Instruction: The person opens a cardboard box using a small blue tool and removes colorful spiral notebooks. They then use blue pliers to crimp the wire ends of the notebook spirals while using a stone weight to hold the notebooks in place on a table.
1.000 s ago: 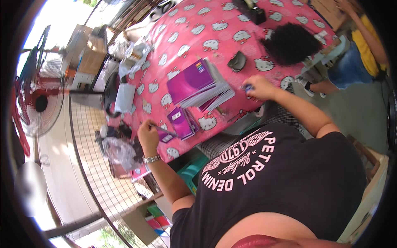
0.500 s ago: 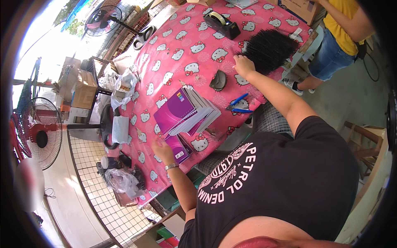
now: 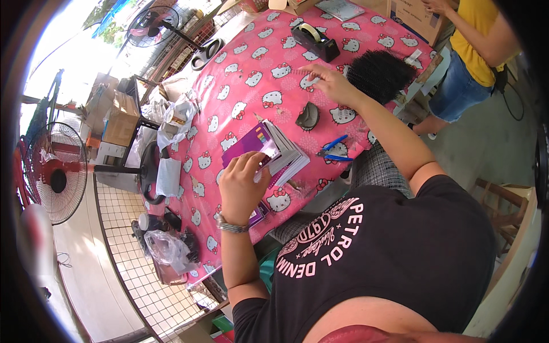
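Note:
My left hand is raised over the stack of purple notebooks, fingers bent around what looks like another notebook; its glossy edge shows beside the fingertips, and the palm side is hidden. Below the wrist, part of a second purple pile shows. My right hand pinches a thin dark spiral coil above the pink tablecloth. Right of that hand lies a heap of black spiral coils. Blue-handled pliers and a dark grey curved, cup-like piece lie between the hands.
A black tape dispenser stands at the table's far side. Two fans, a near one and a far one, are on the left, with plastic bags at the table edge. Another person in yellow stands by a cardboard box.
My left hand has risen from the lower notebook pile to above the larger stack. My right hand has moved slightly left, away from the black heap, with a coil in its fingers.

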